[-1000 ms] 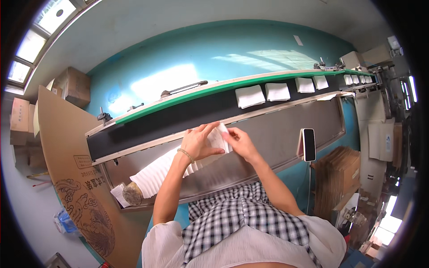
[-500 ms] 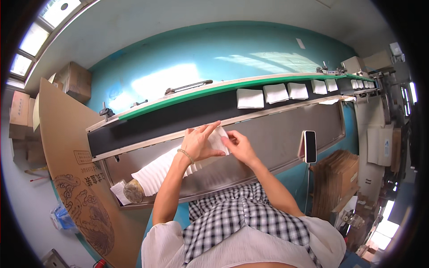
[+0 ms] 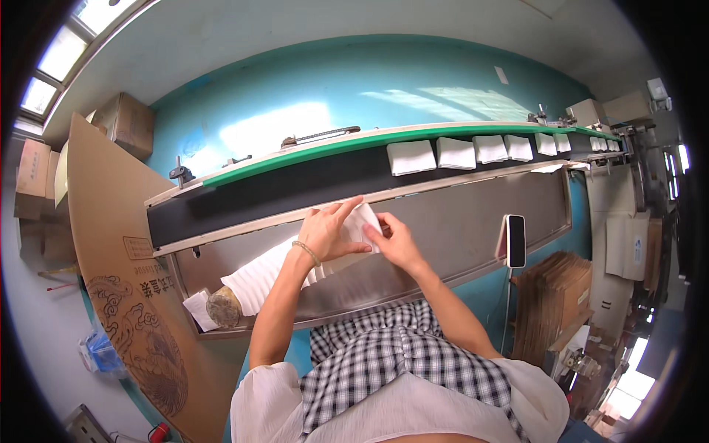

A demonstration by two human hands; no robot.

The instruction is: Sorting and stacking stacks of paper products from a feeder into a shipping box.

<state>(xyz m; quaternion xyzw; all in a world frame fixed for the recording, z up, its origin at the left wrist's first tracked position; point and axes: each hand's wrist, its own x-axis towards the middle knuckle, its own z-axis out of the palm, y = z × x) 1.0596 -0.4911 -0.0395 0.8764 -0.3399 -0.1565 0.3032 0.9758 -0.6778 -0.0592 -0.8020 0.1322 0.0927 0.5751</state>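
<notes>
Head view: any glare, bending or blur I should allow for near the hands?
Head view, wall: a sunlit patch on the teal wall is blown out; head view, middle: left hand and right hand look fairly sharp, the white sheets pale and low in detail; head view, rim: fisheye bends straight edges, corners go black.

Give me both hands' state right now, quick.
Left hand: open, spread across the row of folded white sheets.
Right hand: closed, thumb pressing on the end sheet of that row.
</notes>
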